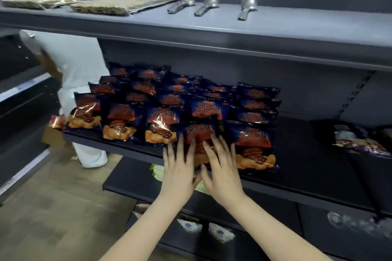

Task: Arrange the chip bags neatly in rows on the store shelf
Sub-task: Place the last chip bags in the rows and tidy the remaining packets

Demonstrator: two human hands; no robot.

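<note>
Several dark blue and orange chip bags lie in overlapping rows on the dark middle shelf (307, 154). The front bag of the fourth row (197, 131) lies under both my hands. My left hand (180, 167) rests flat on its left part, fingers spread. My right hand (220, 165) lies flat on its right part, fingers spread too. Neither hand grips the bag. To its right sits another front bag (252, 146), and to its left a front bag (161, 127). Their lower edges line up near the shelf's front edge.
The upper shelf (275, 27) carries three metal spoons (184, 3) and flat packets (110, 5). A different dark snack bag (360, 140) lies at the right of the middle shelf. A person in white (80, 74) stands at the left beside a cardboard box (53, 137).
</note>
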